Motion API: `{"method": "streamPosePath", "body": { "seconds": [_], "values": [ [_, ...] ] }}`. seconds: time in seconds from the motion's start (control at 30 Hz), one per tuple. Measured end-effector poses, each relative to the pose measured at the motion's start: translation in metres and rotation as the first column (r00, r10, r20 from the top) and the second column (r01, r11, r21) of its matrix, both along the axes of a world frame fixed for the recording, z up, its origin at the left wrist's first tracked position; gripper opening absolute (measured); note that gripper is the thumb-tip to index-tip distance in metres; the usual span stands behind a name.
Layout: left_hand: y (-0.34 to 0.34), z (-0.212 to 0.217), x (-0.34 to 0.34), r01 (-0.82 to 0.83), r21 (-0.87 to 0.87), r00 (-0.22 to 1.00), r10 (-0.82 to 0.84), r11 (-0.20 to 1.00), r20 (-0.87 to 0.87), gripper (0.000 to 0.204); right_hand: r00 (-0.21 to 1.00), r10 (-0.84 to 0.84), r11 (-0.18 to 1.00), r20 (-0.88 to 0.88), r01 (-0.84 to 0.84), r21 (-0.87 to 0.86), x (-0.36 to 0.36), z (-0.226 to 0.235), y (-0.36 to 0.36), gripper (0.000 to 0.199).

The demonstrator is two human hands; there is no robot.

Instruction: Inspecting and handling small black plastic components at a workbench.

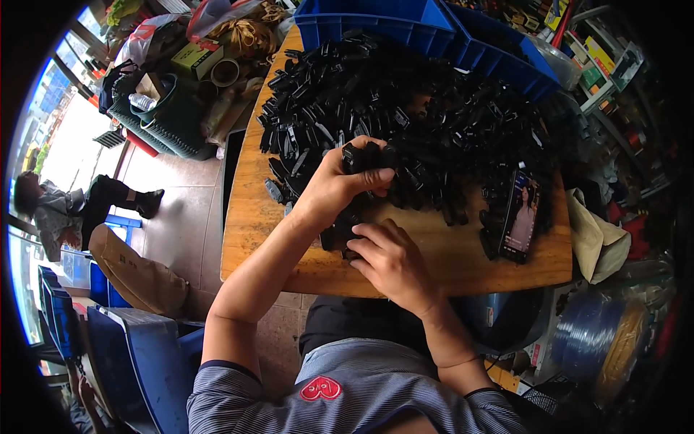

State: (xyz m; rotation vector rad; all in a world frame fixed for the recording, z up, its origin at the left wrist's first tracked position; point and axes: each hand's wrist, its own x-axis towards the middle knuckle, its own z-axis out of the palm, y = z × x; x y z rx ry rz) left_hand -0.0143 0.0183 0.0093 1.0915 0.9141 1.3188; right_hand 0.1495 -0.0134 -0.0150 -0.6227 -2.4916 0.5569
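A large heap of small black plastic parts (340,87) covers most of the wooden table (448,257). My left hand (338,184) is over the near edge of the heap, its fingers curled round several black plastic parts (359,155). Closer to me, my right hand (396,262) has its thumb and fingers closed at a black plastic part (334,235), which shows just left of the fingertips. The exact shape of the parts in both hands is partly hidden by my fingers.
Two blue plastic bins (376,30) stand behind the heap. At the table's right a phone (520,217) leans with its screen lit. Blue crates (148,362) are on the floor to my left, and a wrapped spool (596,340) lies at the right. Another person sits far left.
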Motion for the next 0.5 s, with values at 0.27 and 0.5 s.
{"method": "streamPosePath", "body": {
  "seconds": [0.27, 0.5],
  "values": [
    [-0.001, -0.002, -0.002, 0.027, 0.022, 0.999, -0.026, 0.999, -0.020, 0.028, 0.891, -0.332, 0.873, -0.310, 0.166, -0.458, 0.024, 0.000, 0.011, 0.009],
    [-0.009, 0.003, 0.010, 0.151, 0.103, 0.920, -0.102, 0.983, -0.377, 0.034, 0.547, -0.557, 0.606, -0.625, -0.246, -0.756, 0.034, 0.018, 0.023, 0.019]
  ]
}}
